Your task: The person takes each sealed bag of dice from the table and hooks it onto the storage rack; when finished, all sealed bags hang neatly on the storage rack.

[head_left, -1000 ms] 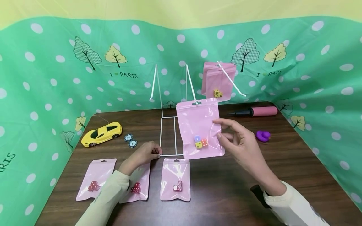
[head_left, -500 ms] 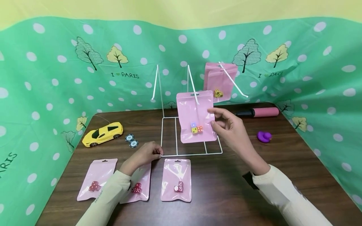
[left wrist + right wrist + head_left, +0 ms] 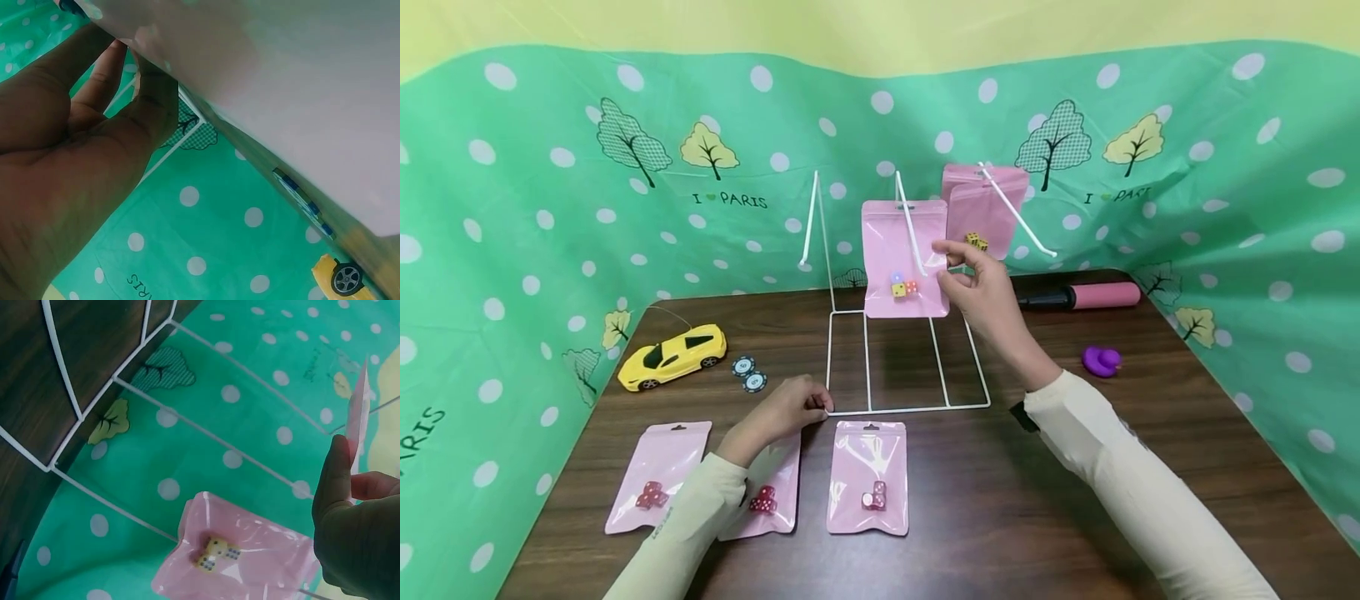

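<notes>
My right hand (image 3: 985,292) pinches the right edge of a pink zip bag (image 3: 883,246) with several coloured dice inside. The bag's top hole is around the middle hook (image 3: 919,252) of a white wire rack (image 3: 910,410), partway along it. In the right wrist view this bag (image 3: 357,419) shows edge-on between thumb and fingers. My left hand (image 3: 782,412) grips the rack's front left corner, its fingertips partly hidden in the left wrist view. Pink bags (image 3: 973,217) with yellow dice hang from the right hook. The left hook (image 3: 808,221) holds no bag.
Three pink bags of red dice lie in front: a left bag (image 3: 666,454), one bag (image 3: 782,475) partly under my left forearm, and a right bag (image 3: 867,454). Around stand a yellow toy car (image 3: 673,357), poker chips (image 3: 743,367), a pink pump (image 3: 1105,296) and a purple duck (image 3: 1101,361).
My right hand has moved the pink bag back and up along the middle hook, away from its tip. The left hand stays at the rack's corner.
</notes>
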The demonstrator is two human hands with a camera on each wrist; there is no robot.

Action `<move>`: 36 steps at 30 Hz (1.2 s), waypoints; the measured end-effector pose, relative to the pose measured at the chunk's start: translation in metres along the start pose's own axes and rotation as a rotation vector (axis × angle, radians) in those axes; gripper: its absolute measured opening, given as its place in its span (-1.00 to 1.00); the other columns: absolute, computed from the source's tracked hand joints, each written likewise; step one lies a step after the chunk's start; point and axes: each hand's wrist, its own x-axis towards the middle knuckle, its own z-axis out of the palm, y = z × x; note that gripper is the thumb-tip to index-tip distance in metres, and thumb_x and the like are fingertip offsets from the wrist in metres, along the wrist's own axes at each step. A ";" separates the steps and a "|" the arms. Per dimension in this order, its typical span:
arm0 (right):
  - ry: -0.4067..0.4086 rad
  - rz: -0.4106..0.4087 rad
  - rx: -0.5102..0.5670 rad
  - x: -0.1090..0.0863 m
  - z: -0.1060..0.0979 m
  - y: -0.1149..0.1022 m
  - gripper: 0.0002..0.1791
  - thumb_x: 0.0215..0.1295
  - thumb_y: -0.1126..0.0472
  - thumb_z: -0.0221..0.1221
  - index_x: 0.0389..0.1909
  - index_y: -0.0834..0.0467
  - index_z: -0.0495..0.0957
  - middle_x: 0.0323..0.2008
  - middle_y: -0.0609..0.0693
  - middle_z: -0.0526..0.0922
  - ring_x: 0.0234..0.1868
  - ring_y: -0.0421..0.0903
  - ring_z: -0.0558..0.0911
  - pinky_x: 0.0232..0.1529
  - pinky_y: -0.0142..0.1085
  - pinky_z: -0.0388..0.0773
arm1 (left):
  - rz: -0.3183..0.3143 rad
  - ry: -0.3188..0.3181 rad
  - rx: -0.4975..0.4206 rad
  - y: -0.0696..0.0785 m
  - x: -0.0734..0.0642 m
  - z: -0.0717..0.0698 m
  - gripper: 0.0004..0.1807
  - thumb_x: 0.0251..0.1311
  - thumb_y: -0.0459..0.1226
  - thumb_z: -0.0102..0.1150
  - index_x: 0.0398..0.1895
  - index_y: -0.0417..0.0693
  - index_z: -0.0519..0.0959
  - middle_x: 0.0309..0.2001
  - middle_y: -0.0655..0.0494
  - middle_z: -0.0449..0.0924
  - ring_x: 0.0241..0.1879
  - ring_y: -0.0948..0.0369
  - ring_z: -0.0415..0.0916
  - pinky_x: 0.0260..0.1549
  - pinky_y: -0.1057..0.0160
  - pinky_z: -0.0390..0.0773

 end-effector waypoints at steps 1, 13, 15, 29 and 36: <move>0.010 -0.004 0.002 0.004 0.001 0.000 -0.58 0.51 0.45 0.16 0.34 0.34 0.60 -0.05 0.11 0.48 -0.53 -0.35 0.34 -0.52 -0.52 0.31 | 0.003 0.000 0.001 0.000 0.000 0.000 -0.89 0.25 -0.55 0.38 -0.31 -0.20 0.73 -0.35 0.07 0.65 -0.32 0.26 0.59 -0.25 0.28 0.65; 0.033 0.007 -0.006 0.030 0.004 0.009 -0.55 0.54 0.45 0.14 0.39 0.33 0.57 0.00 0.14 0.53 -0.42 -0.27 0.40 -0.44 -0.50 0.37 | 0.028 -0.002 0.020 0.001 0.001 0.001 -0.90 0.24 -0.54 0.40 -0.31 -0.21 0.73 -0.33 0.05 0.65 -0.31 0.24 0.62 -0.24 0.28 0.67; 0.037 0.006 -0.026 0.033 0.004 0.009 -0.55 0.55 0.43 0.14 0.40 0.31 0.56 0.00 0.13 0.53 -0.38 -0.25 0.41 -0.45 -0.50 0.36 | 0.026 -0.002 0.022 0.001 0.001 0.002 -0.90 0.24 -0.54 0.41 -0.31 -0.20 0.74 -0.33 0.06 0.65 -0.31 0.24 0.62 -0.24 0.29 0.67; -0.029 -0.045 -0.044 0.032 -0.001 0.023 -0.57 0.58 0.37 0.20 0.40 0.27 0.59 0.11 0.25 0.59 -0.22 -0.11 0.65 -0.29 -0.50 0.58 | 0.002 -0.002 0.021 0.001 0.001 0.004 -0.89 0.26 -0.54 0.39 -0.30 -0.18 0.74 -0.32 0.08 0.63 -0.29 0.26 0.58 -0.24 0.31 0.63; -0.073 -0.178 -0.048 0.018 -0.012 0.021 -0.58 0.59 0.39 0.20 0.40 0.29 0.58 0.31 0.22 0.58 0.30 0.18 0.60 0.22 -0.30 0.57 | 0.017 -0.035 0.015 0.001 0.002 -0.001 -0.91 0.26 -0.51 0.41 -0.31 -0.19 0.72 -0.35 0.10 0.64 -0.32 0.32 0.55 -0.27 0.30 0.62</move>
